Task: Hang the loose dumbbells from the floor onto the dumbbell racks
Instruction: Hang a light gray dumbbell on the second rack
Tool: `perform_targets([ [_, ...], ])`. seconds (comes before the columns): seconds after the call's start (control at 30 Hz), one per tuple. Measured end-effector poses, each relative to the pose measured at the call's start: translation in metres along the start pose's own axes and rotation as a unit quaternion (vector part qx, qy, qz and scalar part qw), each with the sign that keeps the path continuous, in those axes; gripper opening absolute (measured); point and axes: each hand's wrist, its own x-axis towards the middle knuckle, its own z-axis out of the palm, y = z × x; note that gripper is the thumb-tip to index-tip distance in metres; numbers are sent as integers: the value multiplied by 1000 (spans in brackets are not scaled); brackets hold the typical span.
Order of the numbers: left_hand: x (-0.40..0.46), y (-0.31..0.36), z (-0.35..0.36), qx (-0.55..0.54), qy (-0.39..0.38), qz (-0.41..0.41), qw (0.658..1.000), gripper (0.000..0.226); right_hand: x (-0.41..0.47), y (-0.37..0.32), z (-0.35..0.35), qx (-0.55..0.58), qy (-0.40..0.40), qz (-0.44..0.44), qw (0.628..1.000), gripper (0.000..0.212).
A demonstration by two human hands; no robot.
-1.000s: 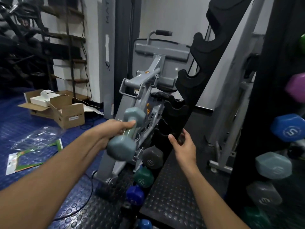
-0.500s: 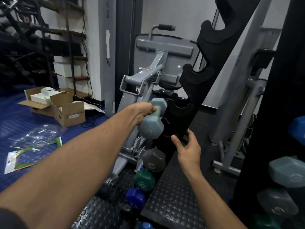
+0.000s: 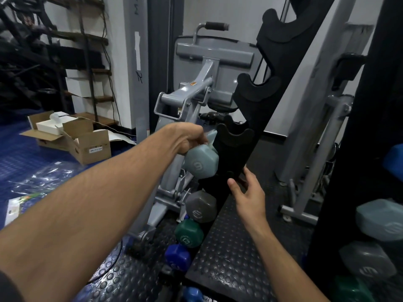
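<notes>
My left hand [image 3: 189, 138] grips the handle of a pale teal dumbbell [image 3: 201, 163] and holds it against the left side of the black slanted dumbbell rack [image 3: 257, 99], just below an empty cradle [image 3: 236, 136]. Its far head is partly hidden behind my fingers and the rack. My right hand [image 3: 247, 192] rests with fingers spread on the rack's edge lower down, holding nothing. Below on the rack hang a grey dumbbell [image 3: 201, 207], a green dumbbell [image 3: 188, 234] and a blue dumbbell [image 3: 177, 256].
A grey exercise machine [image 3: 192, 99] stands right behind the rack. A second rack at the right edge carries a teal dumbbell [image 3: 380, 216] and a grey dumbbell [image 3: 368, 261]. Open cardboard boxes [image 3: 87, 142] and plastic wrap [image 3: 45, 177] lie on the blue floor at left.
My left hand has carried the teal dumbbell forward and to the right, from mid-air in front of the machine to the rack's side. My right hand stayed at the rack's edge.
</notes>
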Motion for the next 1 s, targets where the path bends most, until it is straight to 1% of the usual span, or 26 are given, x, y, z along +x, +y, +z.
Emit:
perform_targets([
  [0.1, -4, -7, -7, -34, -34, 12, 999, 33, 0, -2, 0, 0, -7, 5, 1000, 68],
  [0.27, -13, -11, -4, -82, -55, 45, 994, 35, 1, -3, -1, -12, -7, 8, 1000, 65],
  [0.37, -17, -8, -2, -68, -48, 48, 995, 34, -1, -2, -3, -5, -13, 16, 1000, 65],
  [0.47, -17, -12, -1, -57, -47, 57, 996, 38, -4, 8, -7, 24, -23, 20, 999, 74],
  [0.57, -17, -20, -1, -60, -50, 82, 994, 45, -5, 7, -7, 25, -27, 24, 999, 63],
  [0.67, -19, -28, 1, -71, -56, 114, 989, 47, -3, 4, -7, 36, -26, 24, 999, 60],
  [0.73, -21, -35, 3, -75, -41, 137, 987, 44, -4, 2, -8, 48, -33, 33, 998, 59],
  [0.8, -22, -44, 4, -75, -7, 157, 985, 41, -5, 1, -10, 55, -32, 44, 997, 58],
  [0.9, -23, -66, 9, -89, 61, 182, 977, 40, -9, 7, -14, 12, -26, 30, 999, 53],
  [1.0, -25, -99, 15, -117, 127, 203, 964, 27, -19, 17, -17, -20, -39, 44, 998, 45],
])
